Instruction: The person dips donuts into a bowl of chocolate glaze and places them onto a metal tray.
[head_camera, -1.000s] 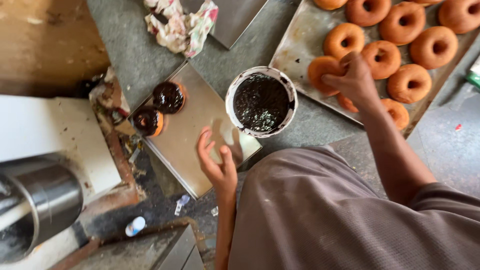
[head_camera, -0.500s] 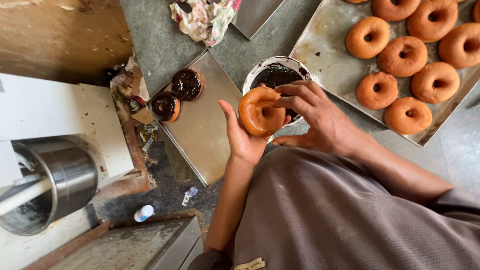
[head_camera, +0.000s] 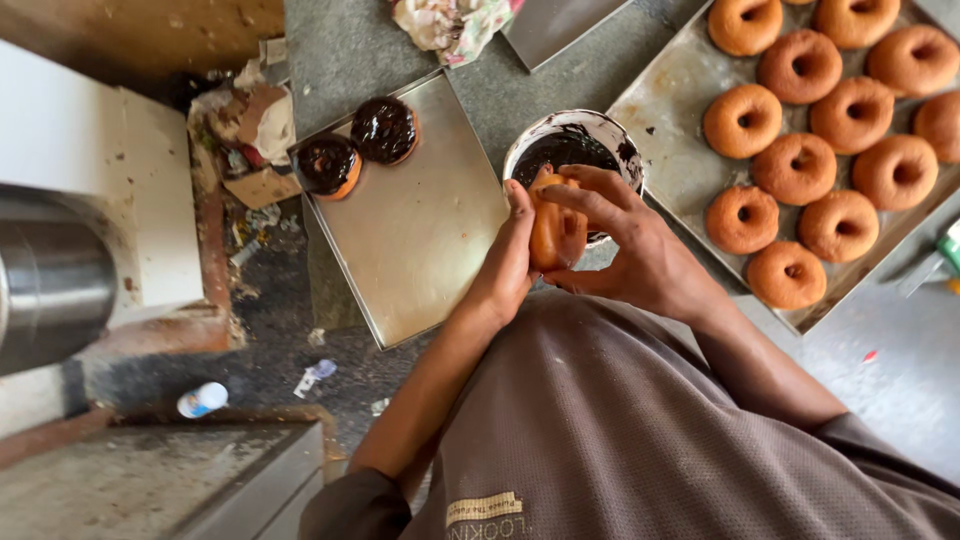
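Two chocolate-glazed ring doughnuts (head_camera: 358, 145) are sitting finished on the flat steel tray (head_camera: 420, 240); eleven or so plain golden-brown doughnuts (head_camera: 800, 165) are waiting on the worn metal baking sheet (head_camera: 670, 90). One plain doughnut (head_camera: 556, 228) is standing on edge over the round white bowl of dark glossy chocolate (head_camera: 575, 150), left hand (head_camera: 510, 255) and right hand (head_camera: 630, 250) each closing a grip on it above the grey tabletop (head_camera: 480, 95).

We have one view only, from a camera on the person's head. It looks almost straight down past the chest onto the grey counter (head_camera: 370, 50) and both metal trays (head_camera: 420, 230), near enough that the forearms fill the lower middle. The floor shows at left. No second view overlaps it.
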